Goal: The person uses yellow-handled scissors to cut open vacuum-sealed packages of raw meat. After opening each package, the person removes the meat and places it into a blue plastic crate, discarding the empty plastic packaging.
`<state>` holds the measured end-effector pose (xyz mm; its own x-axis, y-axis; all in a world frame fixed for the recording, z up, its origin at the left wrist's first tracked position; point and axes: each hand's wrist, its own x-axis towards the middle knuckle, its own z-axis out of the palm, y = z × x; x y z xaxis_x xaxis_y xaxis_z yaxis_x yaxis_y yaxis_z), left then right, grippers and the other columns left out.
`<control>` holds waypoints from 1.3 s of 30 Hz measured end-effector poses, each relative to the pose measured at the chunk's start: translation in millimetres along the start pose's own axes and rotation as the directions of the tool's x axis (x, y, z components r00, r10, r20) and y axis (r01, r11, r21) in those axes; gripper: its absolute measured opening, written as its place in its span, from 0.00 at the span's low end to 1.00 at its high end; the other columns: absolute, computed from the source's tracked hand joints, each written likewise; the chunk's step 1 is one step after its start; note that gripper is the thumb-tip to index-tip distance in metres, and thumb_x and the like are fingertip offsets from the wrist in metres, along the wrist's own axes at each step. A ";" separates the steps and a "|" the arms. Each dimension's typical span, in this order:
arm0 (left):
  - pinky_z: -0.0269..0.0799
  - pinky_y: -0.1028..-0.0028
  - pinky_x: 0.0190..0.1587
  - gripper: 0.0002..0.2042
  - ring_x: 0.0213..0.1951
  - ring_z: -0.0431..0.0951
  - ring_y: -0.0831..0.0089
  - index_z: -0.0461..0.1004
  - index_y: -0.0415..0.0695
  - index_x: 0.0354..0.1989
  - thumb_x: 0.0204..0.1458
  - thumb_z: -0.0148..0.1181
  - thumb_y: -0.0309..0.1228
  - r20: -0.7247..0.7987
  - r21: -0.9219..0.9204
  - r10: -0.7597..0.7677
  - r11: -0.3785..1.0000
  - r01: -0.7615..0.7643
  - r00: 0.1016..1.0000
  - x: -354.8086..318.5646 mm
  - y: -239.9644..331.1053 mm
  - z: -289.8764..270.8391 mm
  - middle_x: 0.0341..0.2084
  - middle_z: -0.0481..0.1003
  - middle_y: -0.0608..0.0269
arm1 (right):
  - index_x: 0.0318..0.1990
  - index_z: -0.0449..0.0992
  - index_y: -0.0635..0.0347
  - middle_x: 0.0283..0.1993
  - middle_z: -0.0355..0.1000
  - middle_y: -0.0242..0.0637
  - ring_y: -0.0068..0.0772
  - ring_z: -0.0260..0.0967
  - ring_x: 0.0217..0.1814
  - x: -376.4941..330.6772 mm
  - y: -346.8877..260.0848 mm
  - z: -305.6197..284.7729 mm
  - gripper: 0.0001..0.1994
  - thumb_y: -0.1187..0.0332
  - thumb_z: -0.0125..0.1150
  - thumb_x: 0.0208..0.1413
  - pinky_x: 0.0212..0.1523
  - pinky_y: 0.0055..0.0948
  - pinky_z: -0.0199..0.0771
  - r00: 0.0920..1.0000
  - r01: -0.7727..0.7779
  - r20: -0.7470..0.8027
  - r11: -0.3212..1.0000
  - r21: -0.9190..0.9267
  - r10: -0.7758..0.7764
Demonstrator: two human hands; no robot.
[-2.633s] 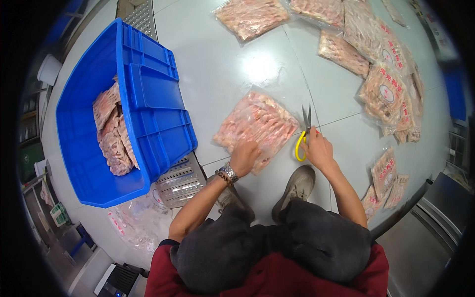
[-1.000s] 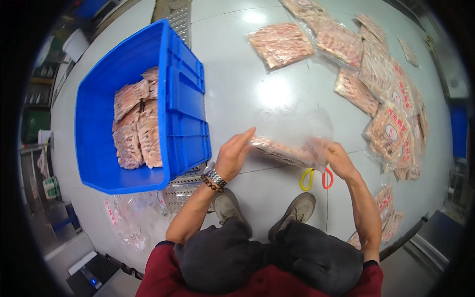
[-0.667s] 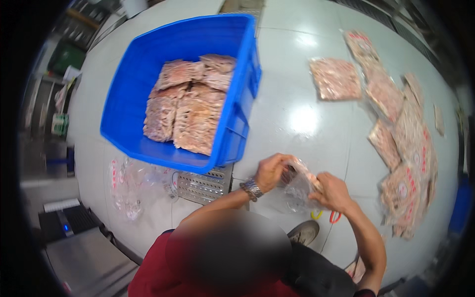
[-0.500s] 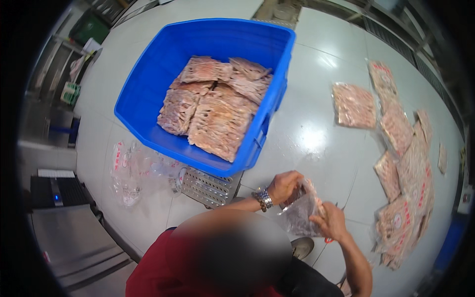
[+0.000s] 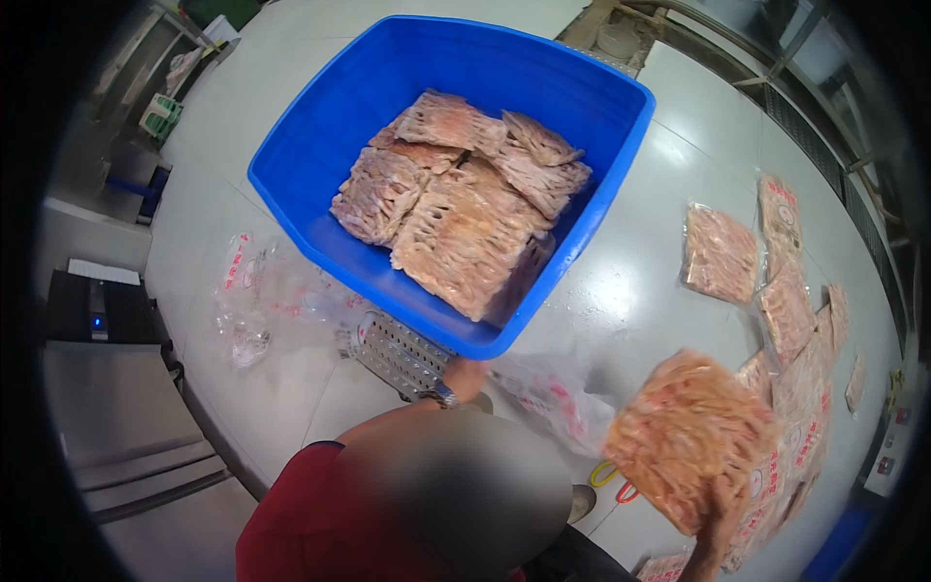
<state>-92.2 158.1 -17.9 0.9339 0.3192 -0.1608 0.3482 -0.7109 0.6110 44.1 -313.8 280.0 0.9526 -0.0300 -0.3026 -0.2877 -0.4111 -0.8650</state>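
My right hand (image 5: 716, 522) grips the lower right edge of a bare, flat frozen slab of pinkish meat pieces (image 5: 689, 436), tilted up above the floor. Most of that hand's fingers are hidden behind the slab. Below the bin's near rim, my left hand (image 5: 468, 378), with a watch at the wrist, is closed on a clear plastic bag with red print (image 5: 558, 393), which trails toward the slab, blurred by motion. In front stands a large blue bin (image 5: 456, 53), with several unwrapped slabs of meat (image 5: 465, 233) lying in it.
Several bagged slabs (image 5: 722, 254) lie on the tiled floor to the right, some overlapping. Discarded clear bags (image 5: 252, 301) lie left of a perforated metal step (image 5: 398, 354) near the bin. Scissors with yellow and red handles (image 5: 626, 490) rest by my foot. Steel cabinets (image 5: 126, 417) line the left.
The slab has come out of its bag and moved right in my right hand. My left hand has drawn the bag left toward the bin. The view has shifted.
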 end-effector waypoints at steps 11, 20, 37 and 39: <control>0.77 0.69 0.19 0.05 0.19 0.76 0.68 0.68 0.40 0.41 0.58 0.49 0.20 -0.167 -0.809 -0.879 0.381 0.447 0.448 -98.2 -199.4 -215.2 0.23 0.77 0.55 | 0.59 0.70 0.68 0.53 0.75 0.41 0.30 0.75 0.52 74.0 -189.6 169.2 0.20 0.66 0.59 0.63 0.55 0.31 0.75 0.868 0.113 0.349 0.825 0.554 -0.353; 0.71 0.66 0.30 0.06 0.29 0.74 0.60 0.69 0.36 0.39 0.55 0.50 0.22 -0.266 -0.964 -0.963 0.266 0.009 0.037 -120.7 -298.0 -343.0 0.31 0.74 0.49 | 0.52 0.74 0.68 0.44 0.76 0.45 0.33 0.78 0.36 90.7 -211.1 252.7 0.14 0.71 0.62 0.61 0.38 0.31 0.80 0.607 0.581 0.450 0.752 0.312 -0.655; 0.78 0.73 0.38 0.13 0.42 0.80 0.68 0.75 0.40 0.50 0.55 0.62 0.22 0.264 -0.281 -0.081 0.947 0.157 0.961 -74.3 63.3 -115.6 0.44 0.77 0.57 | 0.67 0.59 0.56 0.56 0.66 0.52 0.57 0.66 0.59 -42.8 227.0 112.3 0.39 0.61 0.73 0.48 0.54 0.49 0.72 0.992 -0.078 0.006 0.666 -0.741 0.123; 0.78 0.72 0.40 0.13 0.42 0.80 0.65 0.75 0.39 0.49 0.56 0.61 0.21 0.321 -0.305 0.171 0.950 -0.069 0.932 -43.5 93.8 -93.4 0.44 0.76 0.55 | 0.68 0.58 0.57 0.55 0.68 0.51 0.56 0.67 0.58 -33.1 232.1 119.1 0.40 0.64 0.72 0.48 0.52 0.49 0.73 0.984 -0.164 -0.073 0.671 -0.723 0.162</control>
<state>-107.7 136.1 118.8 0.9554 -0.0252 -0.2942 0.2415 -0.5065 0.8277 -66.0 -299.7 41.6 0.8979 -0.1628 -0.4091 -0.2783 -0.9298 -0.2408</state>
